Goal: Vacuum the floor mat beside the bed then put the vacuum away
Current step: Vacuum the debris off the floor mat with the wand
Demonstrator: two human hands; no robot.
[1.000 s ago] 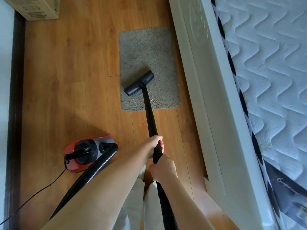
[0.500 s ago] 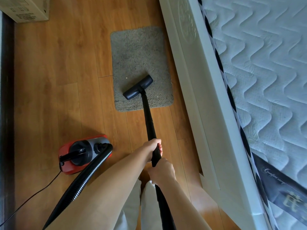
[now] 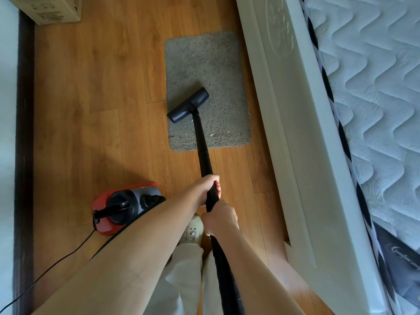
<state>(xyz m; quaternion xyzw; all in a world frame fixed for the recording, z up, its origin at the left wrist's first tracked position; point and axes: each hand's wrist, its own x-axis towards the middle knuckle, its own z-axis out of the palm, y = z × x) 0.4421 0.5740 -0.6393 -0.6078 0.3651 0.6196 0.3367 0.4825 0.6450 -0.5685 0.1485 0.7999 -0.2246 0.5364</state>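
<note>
Left forearm hides the vacuum's hose; box cut off.

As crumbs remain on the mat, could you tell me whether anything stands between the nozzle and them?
Nothing visible does. The nozzle rests on the mat, and the pale crumbs lie on open pile near the mat's near edge, just behind the nozzle beside the tube. Both hands grip the tube.

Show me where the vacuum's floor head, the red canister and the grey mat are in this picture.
floor head (image 3: 188,105), head view, middle of its black top.
red canister (image 3: 109,226), head view, red shell at its left end.
grey mat (image 3: 202,62), head view, bare pile beyond the head.
</note>
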